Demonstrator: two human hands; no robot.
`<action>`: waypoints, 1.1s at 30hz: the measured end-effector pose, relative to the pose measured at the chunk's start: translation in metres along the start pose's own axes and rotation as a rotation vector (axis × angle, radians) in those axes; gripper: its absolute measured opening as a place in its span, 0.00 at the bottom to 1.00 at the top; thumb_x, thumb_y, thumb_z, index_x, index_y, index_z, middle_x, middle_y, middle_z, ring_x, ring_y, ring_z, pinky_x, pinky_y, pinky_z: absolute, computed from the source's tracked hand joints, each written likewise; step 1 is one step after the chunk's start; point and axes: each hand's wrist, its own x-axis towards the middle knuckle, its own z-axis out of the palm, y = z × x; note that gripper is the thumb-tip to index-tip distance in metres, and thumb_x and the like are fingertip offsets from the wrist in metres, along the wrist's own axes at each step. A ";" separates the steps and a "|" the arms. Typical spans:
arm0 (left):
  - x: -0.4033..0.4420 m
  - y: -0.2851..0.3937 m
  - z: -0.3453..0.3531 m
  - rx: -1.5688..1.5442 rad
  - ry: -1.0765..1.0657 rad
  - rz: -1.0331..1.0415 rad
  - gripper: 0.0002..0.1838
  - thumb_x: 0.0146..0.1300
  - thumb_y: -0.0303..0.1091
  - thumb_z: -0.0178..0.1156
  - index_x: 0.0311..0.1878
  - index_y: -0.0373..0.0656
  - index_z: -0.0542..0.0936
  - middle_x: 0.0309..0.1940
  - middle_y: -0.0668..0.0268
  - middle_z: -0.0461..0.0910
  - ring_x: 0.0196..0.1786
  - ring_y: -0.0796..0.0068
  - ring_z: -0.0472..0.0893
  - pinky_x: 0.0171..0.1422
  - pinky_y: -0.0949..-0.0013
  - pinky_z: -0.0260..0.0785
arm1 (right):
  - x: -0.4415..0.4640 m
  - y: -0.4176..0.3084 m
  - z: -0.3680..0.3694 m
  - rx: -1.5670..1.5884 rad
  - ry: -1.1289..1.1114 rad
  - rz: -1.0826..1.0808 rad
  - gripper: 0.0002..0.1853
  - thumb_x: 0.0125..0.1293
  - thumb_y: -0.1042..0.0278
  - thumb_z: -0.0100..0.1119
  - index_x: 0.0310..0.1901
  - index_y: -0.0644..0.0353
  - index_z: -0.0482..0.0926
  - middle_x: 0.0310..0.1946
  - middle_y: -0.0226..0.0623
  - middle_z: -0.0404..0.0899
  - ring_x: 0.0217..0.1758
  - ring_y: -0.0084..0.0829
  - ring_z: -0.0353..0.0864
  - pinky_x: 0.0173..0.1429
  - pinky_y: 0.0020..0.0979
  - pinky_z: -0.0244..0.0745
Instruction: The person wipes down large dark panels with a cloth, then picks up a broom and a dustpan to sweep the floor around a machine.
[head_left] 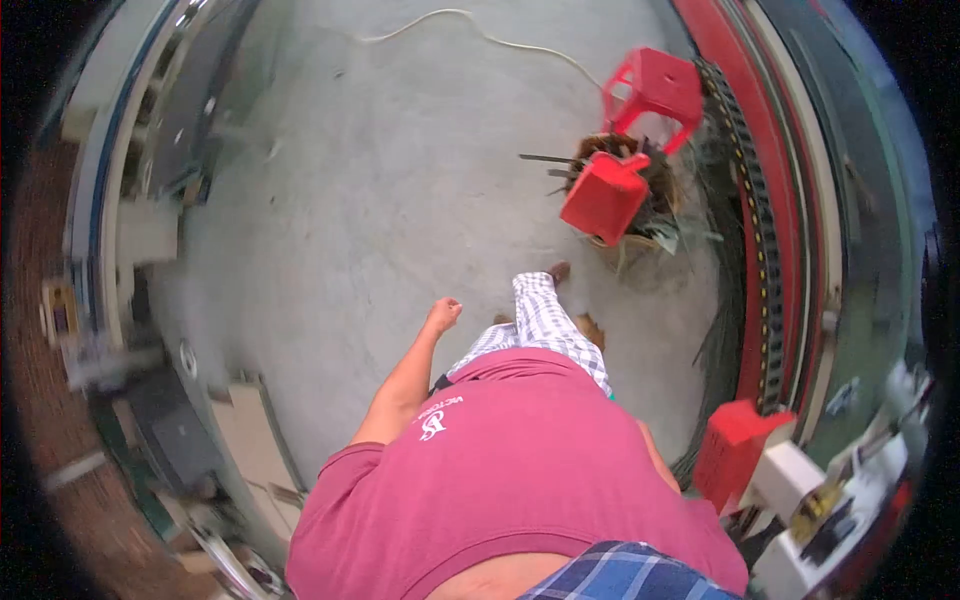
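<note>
left hand (444,313) near checked trousers (545,317)

One hand (444,315), one stool (668,84) and one dustpan (606,196) are visible

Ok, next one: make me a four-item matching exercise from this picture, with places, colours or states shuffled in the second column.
1. Left hand
2. Shirt
3. Stool
4. Pale cord

A. Bright red, upper right of the picture
B. Winding across the floor at the top
C. Beside the checked trousers
D. Dark pink with white print

Pairs: 1-C, 2-D, 3-A, 4-B
</note>
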 end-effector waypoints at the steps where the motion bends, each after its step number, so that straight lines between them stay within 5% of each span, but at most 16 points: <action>1: 0.007 0.031 -0.001 0.043 -0.033 0.022 0.17 0.50 0.41 0.53 0.40 0.40 0.74 0.29 0.59 0.77 0.28 0.69 0.78 0.31 0.68 0.69 | 0.001 -0.004 -0.001 0.053 -0.005 0.000 0.14 0.46 0.65 0.54 0.31 0.68 0.71 0.20 0.42 0.73 0.19 0.34 0.73 0.25 0.36 0.70; 6: 0.064 0.138 -0.002 0.282 -0.218 0.172 0.17 0.50 0.42 0.53 0.39 0.39 0.75 0.30 0.54 0.77 0.31 0.64 0.78 0.39 0.65 0.68 | -0.042 -0.077 -0.011 0.198 0.097 0.046 0.12 0.47 0.68 0.53 0.30 0.68 0.69 0.18 0.40 0.72 0.17 0.32 0.72 0.21 0.34 0.70; 13: 0.192 0.271 0.026 0.579 -0.227 0.280 0.16 0.49 0.41 0.52 0.37 0.40 0.75 0.34 0.52 0.75 0.41 0.54 0.74 0.47 0.60 0.65 | 0.002 -0.086 -0.020 0.174 0.073 0.098 0.22 0.46 0.69 0.53 0.46 0.62 0.62 0.24 0.42 0.74 0.20 0.32 0.75 0.25 0.34 0.71; 18: 0.251 0.388 0.090 0.612 -0.327 0.596 0.14 0.48 0.37 0.51 0.36 0.40 0.74 0.35 0.49 0.74 0.41 0.51 0.73 0.45 0.57 0.65 | -0.034 -0.128 -0.038 0.294 0.181 0.255 0.27 0.46 0.70 0.53 0.51 0.58 0.58 0.29 0.42 0.75 0.21 0.34 0.76 0.26 0.34 0.72; 19: 0.282 0.406 0.109 0.833 -0.492 0.625 0.14 0.49 0.38 0.50 0.36 0.39 0.73 0.34 0.49 0.74 0.39 0.51 0.73 0.43 0.57 0.65 | -0.027 -0.131 -0.036 0.335 0.169 0.279 0.30 0.46 0.69 0.52 0.54 0.56 0.56 0.30 0.43 0.75 0.22 0.35 0.77 0.27 0.34 0.72; 20: 0.302 0.417 0.127 0.668 -0.410 0.791 0.15 0.50 0.41 0.49 0.34 0.38 0.74 0.30 0.50 0.75 0.36 0.51 0.74 0.39 0.57 0.66 | -0.022 -0.134 -0.033 0.374 0.153 0.305 0.33 0.46 0.69 0.51 0.57 0.55 0.53 0.31 0.43 0.75 0.22 0.36 0.77 0.28 0.34 0.72; 22: 0.388 0.419 0.189 0.669 -0.522 0.788 0.16 0.51 0.42 0.48 0.30 0.37 0.75 0.27 0.52 0.75 0.33 0.53 0.75 0.35 0.57 0.67 | -0.019 -0.151 -0.039 0.388 0.148 0.329 0.35 0.46 0.69 0.51 0.58 0.53 0.50 0.31 0.44 0.75 0.24 0.37 0.77 0.30 0.35 0.72; 23: 0.371 0.470 0.192 0.983 -0.585 0.844 0.16 0.49 0.42 0.48 0.30 0.36 0.75 0.27 0.50 0.75 0.33 0.53 0.75 0.35 0.57 0.67 | -0.021 -0.150 -0.038 0.390 0.174 0.330 0.37 0.46 0.69 0.50 0.60 0.51 0.48 0.31 0.45 0.75 0.26 0.38 0.77 0.31 0.36 0.72; 25: 0.391 0.489 0.221 0.671 -0.358 1.111 0.15 0.46 0.40 0.50 0.29 0.36 0.75 0.32 0.49 0.74 0.37 0.53 0.75 0.38 0.57 0.67 | -0.001 -0.135 -0.025 0.318 0.165 0.332 0.39 0.46 0.69 0.50 0.61 0.52 0.44 0.31 0.47 0.75 0.25 0.38 0.77 0.32 0.36 0.72; 26: 0.393 0.517 0.243 0.917 -0.433 0.848 0.17 0.46 0.42 0.52 0.33 0.36 0.75 0.35 0.49 0.74 0.40 0.53 0.74 0.41 0.57 0.67 | 0.012 -0.131 -0.021 0.262 0.211 0.309 0.41 0.45 0.69 0.50 0.62 0.52 0.41 0.31 0.49 0.74 0.23 0.38 0.76 0.32 0.36 0.72; 30: 0.400 0.535 0.307 0.704 -0.430 0.999 0.19 0.49 0.43 0.51 0.43 0.44 0.73 0.40 0.55 0.74 0.44 0.56 0.74 0.45 0.60 0.68 | 0.002 -0.125 -0.027 0.314 0.193 0.318 0.40 0.47 0.68 0.50 0.62 0.49 0.42 0.30 0.47 0.75 0.33 0.43 0.75 0.39 0.40 0.69; 32: 0.360 0.570 0.321 0.885 -0.655 0.626 0.37 0.46 0.57 0.56 0.56 0.48 0.60 0.54 0.51 0.62 0.55 0.58 0.64 0.55 0.62 0.59 | -0.007 -0.128 -0.042 0.515 0.102 0.368 0.39 0.49 0.66 0.50 0.62 0.49 0.41 0.30 0.48 0.74 0.33 0.43 0.75 0.38 0.41 0.69; 33: 0.358 0.560 0.329 0.895 -0.670 0.618 0.37 0.46 0.57 0.56 0.56 0.48 0.60 0.54 0.51 0.62 0.55 0.58 0.64 0.55 0.62 0.59 | -0.005 -0.124 -0.037 0.485 0.124 0.370 0.38 0.50 0.67 0.49 0.62 0.49 0.41 0.29 0.48 0.74 0.31 0.43 0.75 0.35 0.40 0.69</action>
